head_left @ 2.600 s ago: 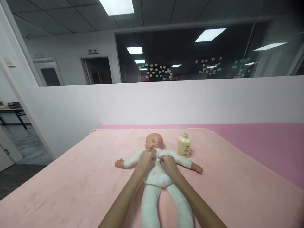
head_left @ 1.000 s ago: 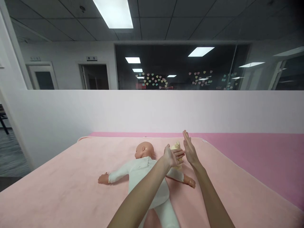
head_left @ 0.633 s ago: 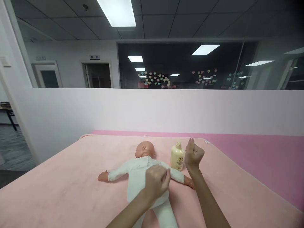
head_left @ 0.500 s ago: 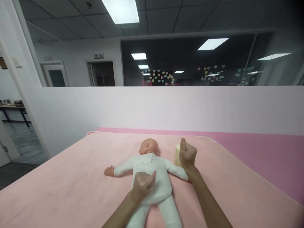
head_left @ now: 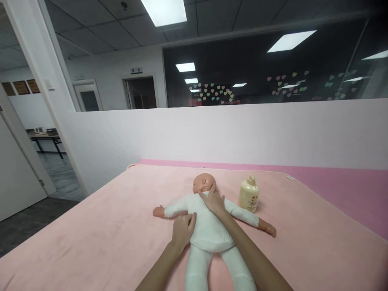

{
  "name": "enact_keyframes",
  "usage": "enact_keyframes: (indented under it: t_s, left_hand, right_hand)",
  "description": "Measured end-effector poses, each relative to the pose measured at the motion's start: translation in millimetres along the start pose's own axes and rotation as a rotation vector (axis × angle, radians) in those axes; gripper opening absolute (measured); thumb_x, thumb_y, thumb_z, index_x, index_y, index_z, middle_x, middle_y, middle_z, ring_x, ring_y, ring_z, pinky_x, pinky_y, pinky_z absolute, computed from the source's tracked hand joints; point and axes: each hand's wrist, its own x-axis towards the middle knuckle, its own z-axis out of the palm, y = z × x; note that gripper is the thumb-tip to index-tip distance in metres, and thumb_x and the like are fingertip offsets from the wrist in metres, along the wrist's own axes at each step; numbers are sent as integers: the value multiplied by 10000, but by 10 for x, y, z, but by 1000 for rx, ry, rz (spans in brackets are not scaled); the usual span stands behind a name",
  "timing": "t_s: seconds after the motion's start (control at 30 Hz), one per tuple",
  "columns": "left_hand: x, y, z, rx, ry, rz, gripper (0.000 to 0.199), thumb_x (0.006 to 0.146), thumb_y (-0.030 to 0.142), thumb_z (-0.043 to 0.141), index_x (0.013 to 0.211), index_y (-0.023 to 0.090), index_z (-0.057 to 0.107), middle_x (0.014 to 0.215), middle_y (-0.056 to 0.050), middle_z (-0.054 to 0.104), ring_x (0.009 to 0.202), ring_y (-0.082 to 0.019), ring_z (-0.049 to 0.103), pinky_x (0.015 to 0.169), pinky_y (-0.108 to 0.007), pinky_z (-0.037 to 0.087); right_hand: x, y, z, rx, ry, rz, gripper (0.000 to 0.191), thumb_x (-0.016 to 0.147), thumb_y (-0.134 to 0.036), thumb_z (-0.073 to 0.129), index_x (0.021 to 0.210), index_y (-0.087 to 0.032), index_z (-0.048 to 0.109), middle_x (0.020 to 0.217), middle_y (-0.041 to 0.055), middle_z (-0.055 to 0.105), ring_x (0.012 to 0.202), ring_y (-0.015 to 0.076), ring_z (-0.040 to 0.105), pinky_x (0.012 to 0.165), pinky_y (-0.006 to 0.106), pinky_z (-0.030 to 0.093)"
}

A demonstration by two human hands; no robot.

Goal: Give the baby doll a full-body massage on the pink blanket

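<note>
A baby doll (head_left: pixel 209 230) in a white suit lies face down on the pink sheet, its head turned to the left and both arms spread. My left hand (head_left: pixel 183 231) is closed against the left side of its torso, below the doll's arm. The fingertips there are partly hidden, with the thumb along the doll's suit. Across the upper back, just under the doll's head, rests my right hand (head_left: pixel 214 201). Its fingers are stretched and apart, touching the neck and shoulder. To the right stands an upright pale yellow pump bottle (head_left: pixel 249 196), near the doll's right-side arm.
The pink sheet (head_left: pixel 115 226) covers a padded surface with a darker pink border (head_left: pixel 339 182). A low white wall (head_left: pixel 242 135) runs along the back, with glass above it. At the left are a door (head_left: pixel 21 161) and an opening to another room.
My right hand has come from in front of the bottle onto the doll's upper back and unfolded. My left hand has moved from over the lower back to the doll's side. The view has turned left.
</note>
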Motion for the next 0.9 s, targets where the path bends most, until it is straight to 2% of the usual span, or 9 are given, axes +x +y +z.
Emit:
enact_keyframes:
  t_s: [0.1,0.23,0.5,0.67,0.77,0.9]
  left_hand:
    - [2,11,0,-25,-31,-12,499,920,407,261,535,183,485,578,-26,534,554,-145,499,536,-262,271]
    - [-2,14,8,-86,-54,-21,492,919,427,251,541,189,460,553,-14,524,548,-146,481,529,-258,266]
    - [-14,62,-33,-160,-45,50,460,913,419,278,541,183,412,549,-2,507,541,-129,449,525,-252,258]
    - [-59,92,-66,-219,-37,145,435,911,404,288,538,186,341,548,-2,480,537,-116,419,526,-251,269]
    - [-107,75,-34,-252,39,174,420,911,394,270,543,192,297,535,-2,440,522,-112,382,526,-254,273]
    - [-163,51,18,-295,252,212,403,913,365,235,544,203,215,495,8,340,479,-106,325,501,-263,257]
  right_hand:
    - [259,-28,19,93,-56,96,1030,751,-676,425,1412,21,52,1243,284,485,1187,347,450,1002,513,216]
    - [450,65,-18,278,-137,167,1132,644,-728,499,1408,3,93,1294,275,442,1165,344,480,916,408,362]
    - [329,239,15,463,-25,222,959,644,-706,526,1354,-101,302,1290,195,483,1138,292,514,902,360,393]
    - [242,273,-10,667,70,164,843,673,-637,566,1317,-128,376,1255,145,534,1095,245,550,868,307,433]
    - [218,267,-74,744,148,101,785,717,-602,545,1320,-126,383,1251,133,544,1077,240,565,855,290,455]
    - [161,185,-310,846,237,9,788,714,-588,564,1340,-160,350,1246,117,549,1079,244,563,875,297,459]
